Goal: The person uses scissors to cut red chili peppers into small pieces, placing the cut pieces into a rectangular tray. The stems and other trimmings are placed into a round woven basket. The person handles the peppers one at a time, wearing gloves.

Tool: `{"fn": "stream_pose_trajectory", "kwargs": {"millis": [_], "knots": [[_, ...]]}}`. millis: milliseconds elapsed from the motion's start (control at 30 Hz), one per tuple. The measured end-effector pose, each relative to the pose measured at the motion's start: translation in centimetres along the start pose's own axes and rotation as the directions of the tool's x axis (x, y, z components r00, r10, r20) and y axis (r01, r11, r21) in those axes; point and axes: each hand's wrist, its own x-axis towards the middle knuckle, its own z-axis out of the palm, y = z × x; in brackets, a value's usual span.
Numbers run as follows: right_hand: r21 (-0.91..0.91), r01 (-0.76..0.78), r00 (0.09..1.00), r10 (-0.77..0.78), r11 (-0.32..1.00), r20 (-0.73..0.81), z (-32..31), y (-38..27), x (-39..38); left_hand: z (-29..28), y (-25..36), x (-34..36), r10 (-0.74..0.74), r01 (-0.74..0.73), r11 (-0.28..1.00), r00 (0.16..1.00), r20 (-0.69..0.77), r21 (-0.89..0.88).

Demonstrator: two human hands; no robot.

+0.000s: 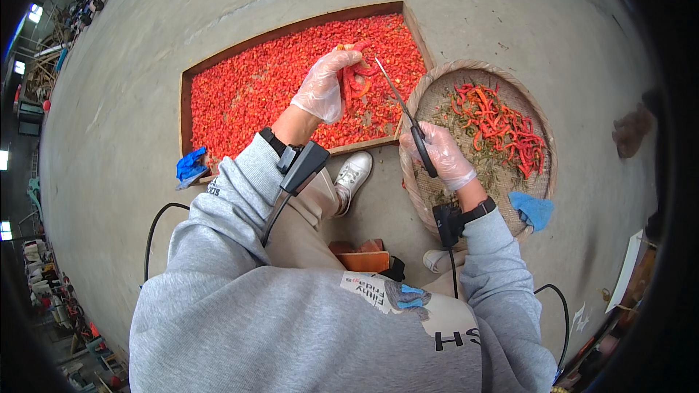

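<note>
Saw left hand (pixel 322 87) clamped on chili bunch (pixel 354 78), right hand (pixel 443 154) gripping scissors (pixel 405 113). Blades sat near gloved fingers; a slip could nick them.

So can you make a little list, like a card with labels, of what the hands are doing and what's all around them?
left hand: gloved, holds a bunch of red chillies
right hand: gloved, grips scissors, blades toward the bunch
wooden tray: on the concrete floor, full of cut red chilli pieces
round woven basket: whole red chillies and green stems inside
blue cloth: on the basket's rim
</note>
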Motion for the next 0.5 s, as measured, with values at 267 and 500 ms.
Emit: {"fn": "stream_pose_trajectory", "kwargs": {"millis": [267,500], "knots": [[0.133,-0.051,0.998,0.046,0.99,0.034,-0.8,0.1,-0.3,0.3,0.4,-0.4,0.079,-0.09,0.975,0.995,0.062,0.203],[0.303,0.038,0.987,-0.083,0.952,0.139,-1.2,1.8,0.2,0.7,0.3,-0.7,0.167,-0.176,0.895,0.984,0.059,0.41]]}}
